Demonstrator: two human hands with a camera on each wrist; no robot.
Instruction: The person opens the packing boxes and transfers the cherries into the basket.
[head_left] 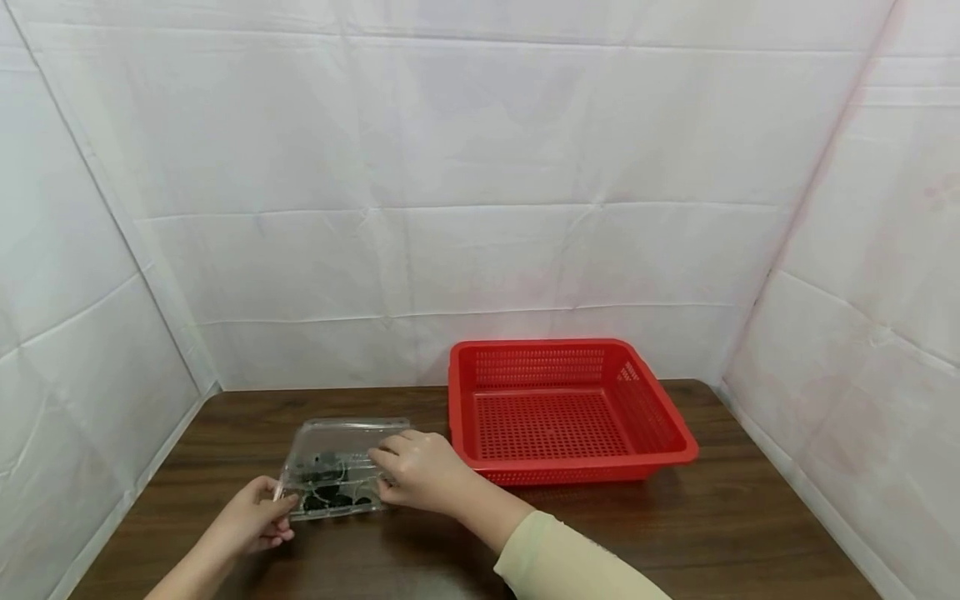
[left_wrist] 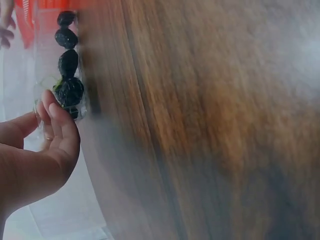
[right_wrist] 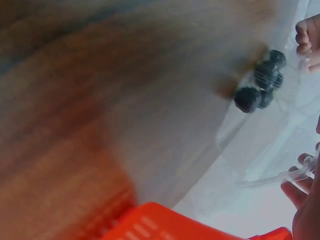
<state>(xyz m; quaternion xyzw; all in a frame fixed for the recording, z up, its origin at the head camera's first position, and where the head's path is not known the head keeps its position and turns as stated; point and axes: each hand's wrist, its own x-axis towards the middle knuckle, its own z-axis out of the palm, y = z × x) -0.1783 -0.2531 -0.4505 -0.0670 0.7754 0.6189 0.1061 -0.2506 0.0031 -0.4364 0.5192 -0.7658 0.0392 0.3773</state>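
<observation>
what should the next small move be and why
Probably swing the lid higher with the right hand while the left hand steadies the clear box: the right holds the lid's edge, which seems raised, the left pinches the box, and dark lumps lie inside.

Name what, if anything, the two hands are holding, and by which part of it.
The clear plastic box: the left hand pinches its left end, the right hand grips its right side.

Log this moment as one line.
left grip: holds box, left end | right grip: holds box, right end | dark items: in box | basket: right of box
</observation>
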